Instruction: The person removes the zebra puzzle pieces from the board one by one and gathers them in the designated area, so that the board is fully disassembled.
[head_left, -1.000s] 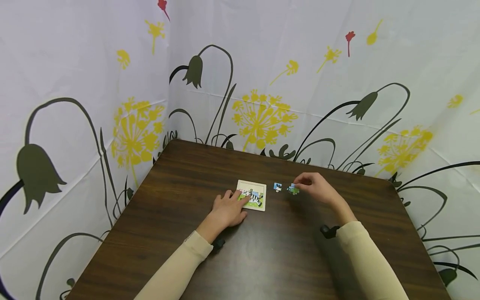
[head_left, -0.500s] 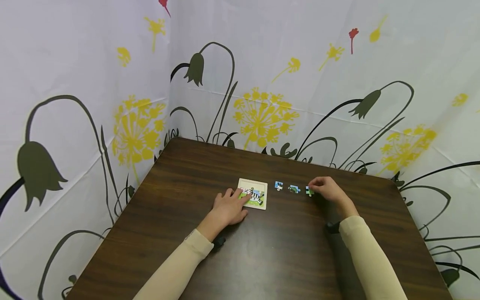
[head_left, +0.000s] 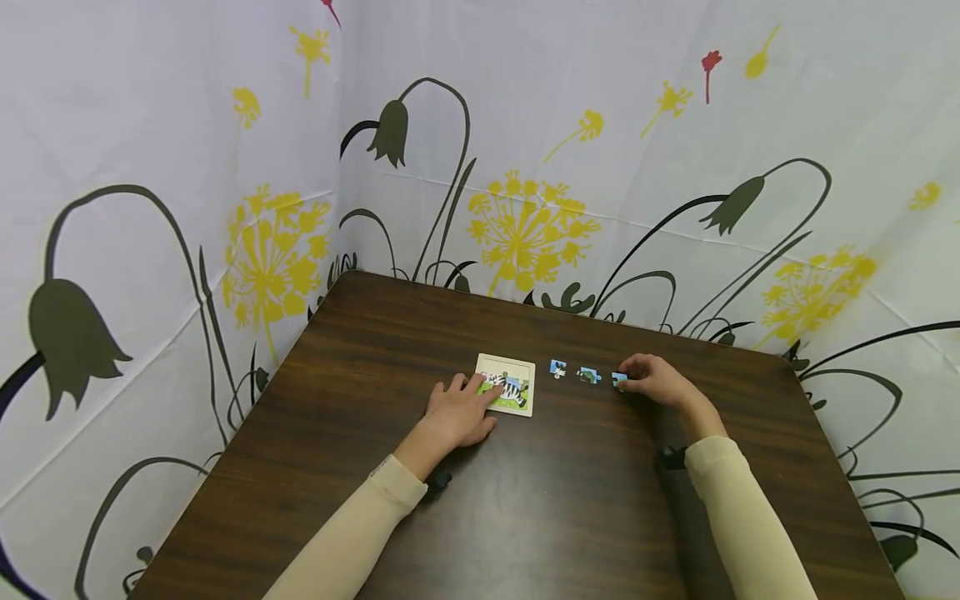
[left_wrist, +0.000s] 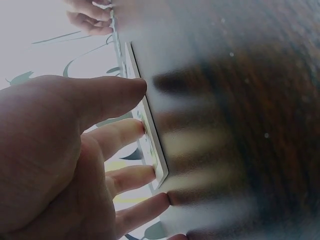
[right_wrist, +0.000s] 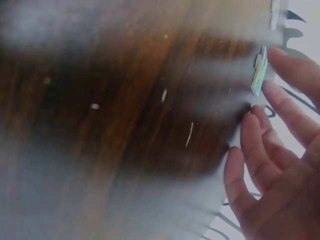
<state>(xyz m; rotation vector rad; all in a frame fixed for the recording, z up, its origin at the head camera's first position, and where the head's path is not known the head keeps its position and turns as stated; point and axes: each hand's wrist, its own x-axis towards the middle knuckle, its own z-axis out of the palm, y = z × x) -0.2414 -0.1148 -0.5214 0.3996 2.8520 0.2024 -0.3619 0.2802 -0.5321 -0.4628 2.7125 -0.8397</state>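
A square wooden puzzle tray [head_left: 506, 362] with a zebra picture lies on the table. My left hand [head_left: 455, 417] rests on its left side with fingers spread; in the left wrist view, the fingertips touch the tray [left_wrist: 161, 167] and the thumb is near its edge. To the right, my right hand [head_left: 658, 387] pinches a blue and green puzzle piece [head_left: 618, 379] at the table surface. Thumb and index finger meet the piece [right_wrist: 259, 75] in the right wrist view, the other fingers loosely bent.
Two loose puzzle pieces lie between tray and right hand: a blue piece with black and white [head_left: 558, 368] and a blue and green one [head_left: 588, 376]. The dark wooden table [head_left: 517, 517] ends at a flower-printed curtain [head_left: 525, 83].
My right hand has moved right with its piece, away from the two loose pieces, and lowered it to the table. The left hand stays on the tray.
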